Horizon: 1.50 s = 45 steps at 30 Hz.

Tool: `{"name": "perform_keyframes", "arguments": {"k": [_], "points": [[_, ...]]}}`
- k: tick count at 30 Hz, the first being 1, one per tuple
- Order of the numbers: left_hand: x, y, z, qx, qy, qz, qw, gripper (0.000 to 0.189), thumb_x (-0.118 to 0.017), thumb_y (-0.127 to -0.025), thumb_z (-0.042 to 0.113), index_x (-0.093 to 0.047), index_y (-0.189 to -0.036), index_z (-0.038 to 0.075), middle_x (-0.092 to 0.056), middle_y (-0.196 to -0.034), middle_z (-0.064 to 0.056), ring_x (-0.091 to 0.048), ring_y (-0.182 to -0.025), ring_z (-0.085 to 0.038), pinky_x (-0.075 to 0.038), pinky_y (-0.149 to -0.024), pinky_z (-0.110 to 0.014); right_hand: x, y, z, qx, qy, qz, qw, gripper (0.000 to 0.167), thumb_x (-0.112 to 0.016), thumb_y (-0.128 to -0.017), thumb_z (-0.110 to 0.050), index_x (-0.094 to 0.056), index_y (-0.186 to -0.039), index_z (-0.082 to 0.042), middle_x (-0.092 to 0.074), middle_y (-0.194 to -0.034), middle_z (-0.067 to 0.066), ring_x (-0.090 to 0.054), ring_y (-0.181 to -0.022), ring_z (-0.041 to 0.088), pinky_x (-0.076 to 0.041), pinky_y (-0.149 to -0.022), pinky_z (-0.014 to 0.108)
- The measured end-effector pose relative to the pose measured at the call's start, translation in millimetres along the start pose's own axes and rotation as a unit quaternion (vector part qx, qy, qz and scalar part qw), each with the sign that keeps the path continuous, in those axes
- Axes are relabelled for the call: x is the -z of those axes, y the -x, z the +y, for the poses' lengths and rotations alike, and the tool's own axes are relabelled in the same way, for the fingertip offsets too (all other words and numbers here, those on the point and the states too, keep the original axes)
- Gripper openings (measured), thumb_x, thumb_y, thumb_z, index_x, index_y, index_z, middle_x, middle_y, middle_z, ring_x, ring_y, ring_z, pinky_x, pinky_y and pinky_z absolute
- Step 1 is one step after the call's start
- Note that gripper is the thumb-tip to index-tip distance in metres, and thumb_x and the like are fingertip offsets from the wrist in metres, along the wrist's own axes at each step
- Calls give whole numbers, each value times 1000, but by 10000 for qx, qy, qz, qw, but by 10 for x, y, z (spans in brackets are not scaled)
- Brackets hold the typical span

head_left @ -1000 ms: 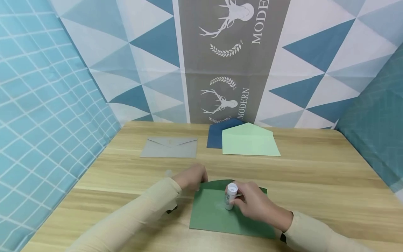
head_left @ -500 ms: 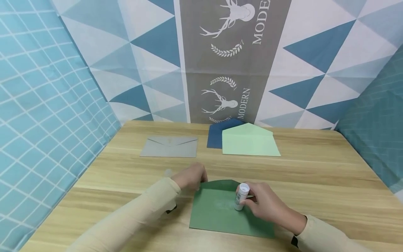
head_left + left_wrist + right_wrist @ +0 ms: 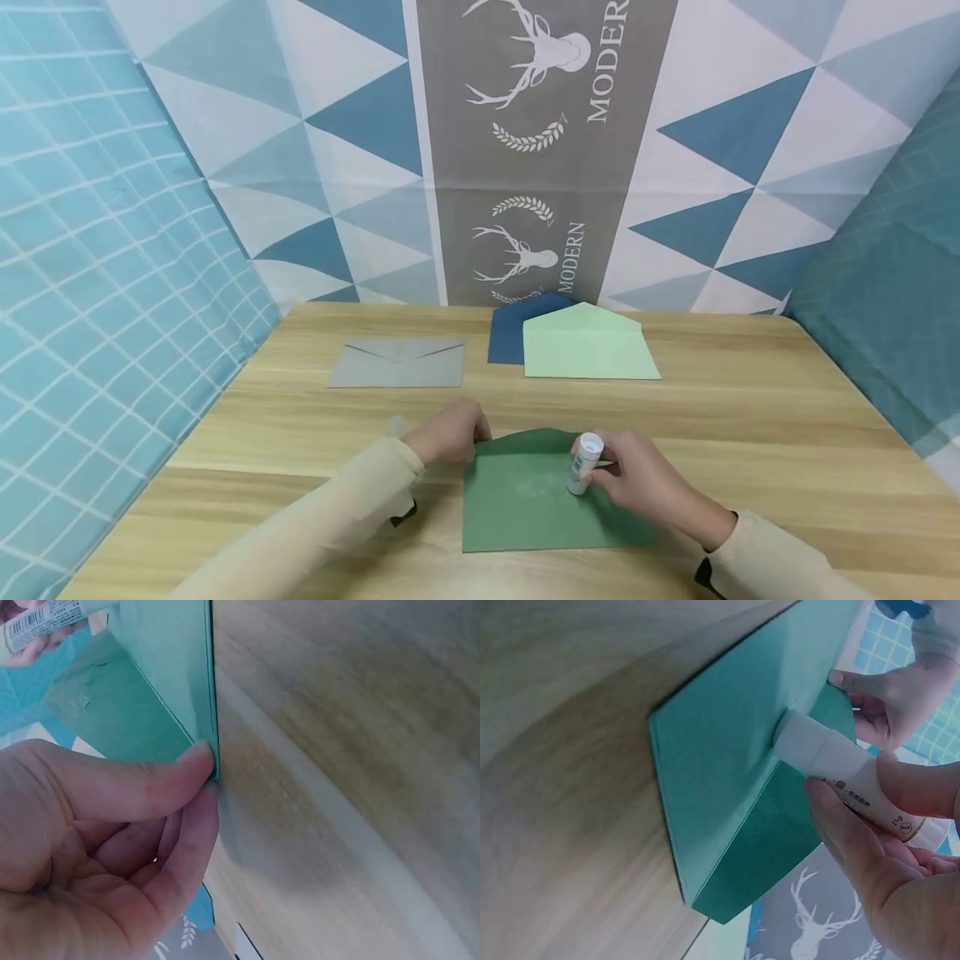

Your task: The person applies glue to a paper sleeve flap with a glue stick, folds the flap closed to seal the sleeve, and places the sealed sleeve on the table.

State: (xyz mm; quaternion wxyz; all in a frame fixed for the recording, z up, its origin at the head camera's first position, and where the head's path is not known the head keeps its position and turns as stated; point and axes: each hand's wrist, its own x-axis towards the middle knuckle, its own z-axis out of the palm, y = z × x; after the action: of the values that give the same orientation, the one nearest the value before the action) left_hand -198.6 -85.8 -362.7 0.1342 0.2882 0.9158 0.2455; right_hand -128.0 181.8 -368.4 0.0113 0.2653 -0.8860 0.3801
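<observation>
A dark green envelope [image 3: 525, 508] lies on the wooden table with its flap [image 3: 769, 832] raised at the far side. My left hand [image 3: 450, 432] pinches its far left corner between thumb and forefinger, plain in the left wrist view. My right hand [image 3: 637, 475] grips a white glue stick [image 3: 585, 463], held nearly upright and tilted a little. The glue stick's lower end meets the envelope's body just below the flap fold [image 3: 784, 739]. A pale, whitish smear [image 3: 538, 486] shows on the green paper left of the glue stick.
Behind the hands lie a grey closed envelope [image 3: 397, 363], a dark blue envelope [image 3: 506, 337] and a light green envelope [image 3: 592, 354] overlapping the blue one. A small translucent piece [image 3: 396, 426] lies beside the left wrist. Patterned cloth [image 3: 360, 150] hangs along the table's back edge.
My right hand has moved the glue stick rightward across the green envelope, and the pale smear has come into view. My left hand keeps its pinch. The head view has tilted slightly.
</observation>
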Motion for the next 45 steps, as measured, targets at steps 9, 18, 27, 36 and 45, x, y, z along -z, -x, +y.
{"name": "perform_keyframes", "arguments": {"k": [9,18,27,36,45], "points": [[44,-98,-81,-169,-258,352,9989,45,-30,-58,-30,-59,-49,4,-34,-49,3,-21,-49,-10,-23,-47,-21,37,34,38,-1723,-1989,593,9629,35,-68,-88,-8,-60,-118,8,-68,-115,23,-68,-91,6,-56,-76,20],[156,-188,-62,85,-714,444,9964,40,-36,-59,-27,-56,-50,6,-35,-50,2,-24,-51,-12,-25,-49,-24,224,85,40,-2378,-2969,898,9204,51,-64,-92,-16,-47,-131,12,-65,-124,15,-65,-97,-3,-55,-86,23],[452,-516,234,-428,-498,-251,9975,12,-62,-89,-1,-73,-91,4,-72,-89,-7,-65,-80,-14,-53,-73,-25,405,92,42,-2157,-3477,1411,9015,58,-62,-93,-18,-39,-137,11,-67,-106,-17,-65,-99,-4,-53,-90,21],[348,-604,396,-735,-420,-1257,9884,15,-58,-94,5,-73,-96,7,-73,-97,-7,-64,-82,-9,-51,-74,-19,358,75,-30,-1861,-3565,1682,9000,47,-66,-91,-14,-49,-129,6,-69,-101,-20,-65,-99,-4,-54,-86,19],[-37,-374,523,-1088,-1015,-1165,9820,13,-63,-90,5,-69,-81,12,-66,-78,4,-50,-66,-2,-44,-64,-13,343,57,-48,-1786,-3725,1664,8954,36,-66,-90,-12,-56,-122,0,-70,-100,-17,-66,-97,-2,-55,-85,20]]}}
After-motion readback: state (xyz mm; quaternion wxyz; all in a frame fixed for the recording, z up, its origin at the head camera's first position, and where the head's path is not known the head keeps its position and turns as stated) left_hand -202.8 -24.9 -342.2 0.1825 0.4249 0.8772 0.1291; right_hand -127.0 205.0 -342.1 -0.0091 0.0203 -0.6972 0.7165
